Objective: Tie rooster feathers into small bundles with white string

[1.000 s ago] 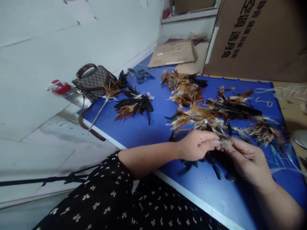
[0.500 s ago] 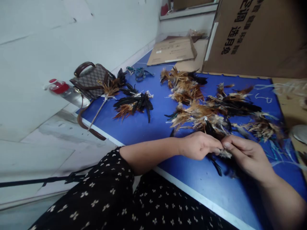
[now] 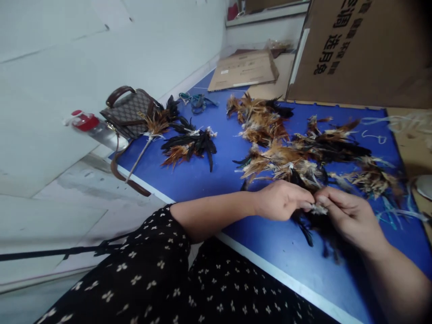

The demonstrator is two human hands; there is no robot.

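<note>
My left hand and my right hand meet over the front part of the blue table, fingers pinched close together. Between them is a small bunch of dark feathers with a pale, fluffy base. Its dark tips hang down below my fingers, partly hidden by the hands. Just beyond my hands lies a pile of brown, tan and black feathers. To the right of it is another bunch with pale quills.
A black-and-orange feather bunch lies left of the pile. Beside it are a feather duster, a patterned handbag and a red-capped bottle. Flat cardboard and a large carton stand behind. White string lies at right.
Both hands stay together on the dark feather bunch, with only slight finger movement. The pale base shows a little differently, and the view has shifted slightly.
</note>
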